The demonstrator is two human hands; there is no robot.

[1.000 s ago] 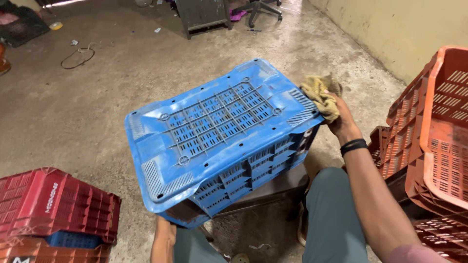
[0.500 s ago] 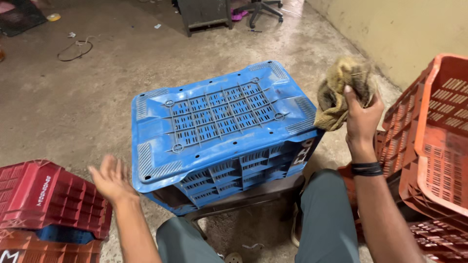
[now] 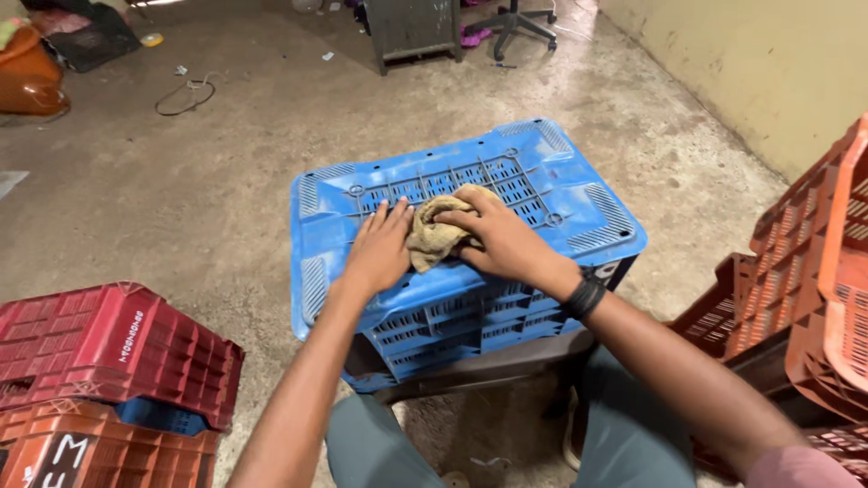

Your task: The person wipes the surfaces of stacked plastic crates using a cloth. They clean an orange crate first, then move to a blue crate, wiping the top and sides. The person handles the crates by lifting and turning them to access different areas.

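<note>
A head-worn camera looks down at a person's two bare arms reaching forward over an upturned blue plastic crate (image 3: pixel 579 194), which sits at the centre of the view with its slotted base facing up. On that base, just toward twelve o'clock of centre, lies a crumpled tan cloth (image 3: pixel 436 237). The right hand (image 3: pixel 502 239), with a black band on its wrist, lies over the cloth's three o'clock side, fingers curled down onto the fabric and gripping it against the crate. The left hand (image 3: pixel 378 251) rests flat on the crate at the cloth's nine o'clock side, fingers released and stretched out, their tips touching the cloth's edge without closing on it. The crate rests on something dark and low in front of the person's knees, which show in grey trousers at six o'clock. At about eight o'clock stands a dark red crate (image 3: pixel 108 348), upside down on top of an orange crate (image 3: pixel 81 452), with a strip of blue between them. At three o'clock, more orange crates (image 3: pixel 814 271) lean nested together by a pale yellow wall. The bare concrete floor (image 3: pixel 181 199) spreads away toward twelve o'clock, where a grey metal stand (image 3: pixel 411 27) and the wheeled base of an office chair (image 3: pixel 520 23) stand well apart from the crate; a loop of wire (image 3: pixel 185 95) lies on the floor at eleven o'clock.
</note>
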